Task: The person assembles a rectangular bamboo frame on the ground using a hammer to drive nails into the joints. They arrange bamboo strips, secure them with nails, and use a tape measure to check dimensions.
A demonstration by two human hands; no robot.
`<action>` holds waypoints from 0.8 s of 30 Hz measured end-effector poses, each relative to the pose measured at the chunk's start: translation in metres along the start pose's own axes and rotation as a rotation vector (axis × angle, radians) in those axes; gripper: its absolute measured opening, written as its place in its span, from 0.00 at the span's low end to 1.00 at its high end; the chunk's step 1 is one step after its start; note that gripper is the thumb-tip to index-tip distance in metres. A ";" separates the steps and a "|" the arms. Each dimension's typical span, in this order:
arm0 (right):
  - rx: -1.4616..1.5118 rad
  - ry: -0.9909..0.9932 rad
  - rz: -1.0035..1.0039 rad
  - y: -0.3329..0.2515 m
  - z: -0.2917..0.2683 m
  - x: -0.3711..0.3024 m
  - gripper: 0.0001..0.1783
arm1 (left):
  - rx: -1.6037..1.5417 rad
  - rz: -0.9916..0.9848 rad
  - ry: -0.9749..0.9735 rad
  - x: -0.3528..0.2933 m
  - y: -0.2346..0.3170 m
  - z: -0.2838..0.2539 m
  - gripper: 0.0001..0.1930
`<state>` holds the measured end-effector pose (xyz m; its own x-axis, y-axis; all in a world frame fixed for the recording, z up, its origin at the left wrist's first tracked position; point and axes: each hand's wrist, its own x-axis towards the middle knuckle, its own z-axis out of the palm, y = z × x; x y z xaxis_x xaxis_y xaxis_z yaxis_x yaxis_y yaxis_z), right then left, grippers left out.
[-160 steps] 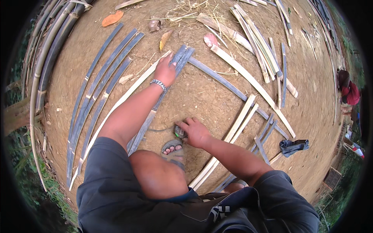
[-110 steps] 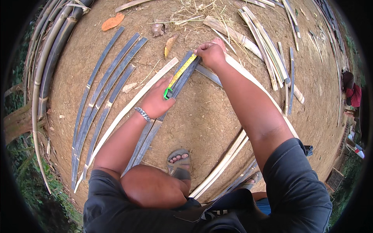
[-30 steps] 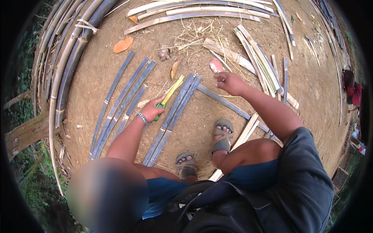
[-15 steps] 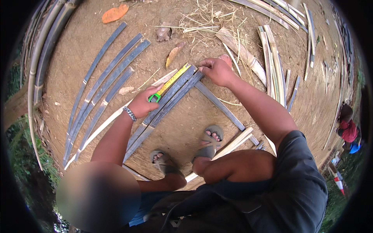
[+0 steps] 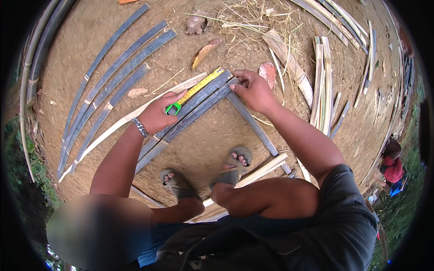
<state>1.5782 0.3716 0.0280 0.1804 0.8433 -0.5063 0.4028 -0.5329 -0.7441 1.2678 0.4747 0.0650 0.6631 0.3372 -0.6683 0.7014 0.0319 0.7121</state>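
Observation:
My left hand [image 5: 158, 114] grips a green tape measure [image 5: 173, 108], a bracelet around that wrist. The yellow blade [image 5: 201, 86] is drawn out along two dark bamboo strips [image 5: 200, 99] lying side by side, and it reaches about as far as their far ends. At those ends my right hand [image 5: 255, 91] is closed, thumb and fingers pinching the tip of the nearer strip. Another dark strip [image 5: 253, 124] runs from beneath this corner toward my right foot's side. A pale split strip [image 5: 131, 113] lies beyond the tape.
Several curved dark strips [image 5: 120, 74] lie to the left. Pale strips [image 5: 321, 86] are bunched on the right, near fibre shavings [image 5: 257, 22] and a reddish piece [image 5: 267, 74]. My sandalled feet [image 5: 233, 165] stand close to the strips. A person in red [image 5: 392, 169] is at the far right.
The view has shifted slightly. My right thumb now rests over the nearer strip's end, with the fingers curled beyond it. My left hand still holds the tape measure alongside the strips.

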 end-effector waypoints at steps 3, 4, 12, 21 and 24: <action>-0.076 -0.029 0.036 -0.007 0.000 0.005 0.21 | 0.028 0.065 0.021 0.002 -0.012 0.000 0.46; -0.097 -0.050 0.073 -0.012 -0.001 0.007 0.21 | -0.003 0.057 0.000 0.002 -0.010 -0.003 0.46; -0.072 0.013 0.114 -0.014 0.003 0.011 0.20 | -0.023 0.089 0.020 0.003 -0.012 0.001 0.45; -0.069 0.024 0.100 -0.007 0.006 0.011 0.18 | 0.011 0.047 0.062 0.000 -0.010 0.008 0.46; -0.062 0.003 0.119 -0.011 0.005 0.012 0.18 | 0.019 0.017 0.040 -0.001 -0.002 0.005 0.46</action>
<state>1.5717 0.3867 0.0281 0.2326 0.7747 -0.5880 0.4333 -0.6238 -0.6505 1.2671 0.4696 0.0637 0.6643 0.3750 -0.6466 0.6953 0.0077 0.7187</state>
